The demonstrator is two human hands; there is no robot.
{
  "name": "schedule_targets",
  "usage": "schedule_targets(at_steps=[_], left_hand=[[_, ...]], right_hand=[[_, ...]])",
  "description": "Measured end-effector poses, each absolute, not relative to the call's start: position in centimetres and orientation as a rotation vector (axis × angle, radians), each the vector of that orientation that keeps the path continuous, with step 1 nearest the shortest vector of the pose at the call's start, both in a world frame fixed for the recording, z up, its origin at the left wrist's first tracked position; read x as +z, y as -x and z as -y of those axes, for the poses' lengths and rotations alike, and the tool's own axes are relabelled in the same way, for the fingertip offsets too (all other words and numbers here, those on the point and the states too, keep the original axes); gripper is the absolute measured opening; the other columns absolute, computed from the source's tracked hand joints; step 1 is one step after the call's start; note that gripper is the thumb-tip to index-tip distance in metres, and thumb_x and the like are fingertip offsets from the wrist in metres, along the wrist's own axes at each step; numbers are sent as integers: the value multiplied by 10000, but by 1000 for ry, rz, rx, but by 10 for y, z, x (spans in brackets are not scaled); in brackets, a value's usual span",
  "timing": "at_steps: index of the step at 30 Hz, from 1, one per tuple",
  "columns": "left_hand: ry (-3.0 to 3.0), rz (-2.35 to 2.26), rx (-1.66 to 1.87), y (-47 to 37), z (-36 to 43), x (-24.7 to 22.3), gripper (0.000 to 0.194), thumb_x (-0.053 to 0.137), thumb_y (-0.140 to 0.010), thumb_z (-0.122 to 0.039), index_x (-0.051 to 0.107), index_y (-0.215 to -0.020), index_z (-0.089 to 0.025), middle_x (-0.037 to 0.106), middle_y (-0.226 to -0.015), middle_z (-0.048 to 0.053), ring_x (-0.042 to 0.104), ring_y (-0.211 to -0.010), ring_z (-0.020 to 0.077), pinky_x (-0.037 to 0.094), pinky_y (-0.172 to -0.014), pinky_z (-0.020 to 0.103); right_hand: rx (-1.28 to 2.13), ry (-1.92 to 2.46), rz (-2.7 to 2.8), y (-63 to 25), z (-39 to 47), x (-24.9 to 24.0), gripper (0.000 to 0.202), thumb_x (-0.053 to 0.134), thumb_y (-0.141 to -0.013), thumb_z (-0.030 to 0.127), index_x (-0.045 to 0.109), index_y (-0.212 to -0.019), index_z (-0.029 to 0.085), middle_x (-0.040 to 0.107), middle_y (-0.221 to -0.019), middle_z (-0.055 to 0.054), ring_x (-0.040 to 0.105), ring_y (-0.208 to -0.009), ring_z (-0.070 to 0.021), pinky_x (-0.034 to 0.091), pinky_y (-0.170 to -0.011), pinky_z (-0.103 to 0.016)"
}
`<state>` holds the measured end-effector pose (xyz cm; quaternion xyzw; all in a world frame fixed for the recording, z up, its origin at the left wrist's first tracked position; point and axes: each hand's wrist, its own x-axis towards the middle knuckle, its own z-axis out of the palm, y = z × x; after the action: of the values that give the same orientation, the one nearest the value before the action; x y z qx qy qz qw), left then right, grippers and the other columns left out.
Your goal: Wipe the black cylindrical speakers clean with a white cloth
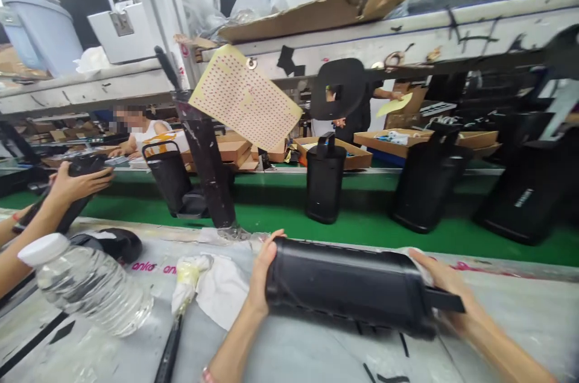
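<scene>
A long black speaker housing [348,283] lies on its side on the grey worktable [289,353] in front of me. My left hand [261,271] cups its left end, fingers curled over the top edge. My right hand [446,286] holds the right end near a flat black tab sticking out. Both hands grip the housing between them.
A clear water bottle [88,286] lies at left beside a white cloth [217,289] and a dark tool handle [169,353]. Several upright black speakers [324,181] stand on the green conveyor [362,226]. A co-worker's hand [75,184] at left holds another black unit. A dotted card [244,96] hangs above.
</scene>
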<state>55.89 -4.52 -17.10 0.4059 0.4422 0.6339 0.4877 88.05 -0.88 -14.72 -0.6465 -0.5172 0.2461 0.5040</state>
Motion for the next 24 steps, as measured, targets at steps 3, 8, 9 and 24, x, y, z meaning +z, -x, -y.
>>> schedule_targets(at_steps=[3,8,9,24], left_hand=[[-895,-1089,1542,-553,44,-174,432,567,-733,-747,706,-1037,-473,635,-1230,-34,497,-1327,276,396,-1127,484],[-754,-1042,1538,-562,51,-166,534,605,-808,-624,672,-1181,-248,670,-1206,54,575,-1209,288,450,-1033,379],[-728,-1029,1539,-563,52,-164,535,622,-803,-612,670,-1183,-238,680,-1184,52,597,-1158,271,471,-985,338],[-676,-943,1583,-562,49,-170,535,689,-763,-590,702,-1158,-229,648,-1255,64,505,-1270,321,422,-1025,374]], right_hand=[[643,1553,1101,-906,1,-142,356,526,-921,375,714,-768,114,695,-814,-122,685,-805,-260,543,-715,-337],[443,1544,1056,-906,36,-142,592,506,-836,620,730,-1037,110,704,-1085,-137,604,-1106,-366,471,-976,-422],[418,1506,1195,-899,44,-144,599,500,-846,624,723,-1088,124,688,-1157,-121,582,-1158,-362,446,-1022,-430],[-579,1172,1946,-860,61,-153,434,316,-1064,325,411,-1456,166,544,-1392,-51,514,-1238,-245,318,-1041,-359]])
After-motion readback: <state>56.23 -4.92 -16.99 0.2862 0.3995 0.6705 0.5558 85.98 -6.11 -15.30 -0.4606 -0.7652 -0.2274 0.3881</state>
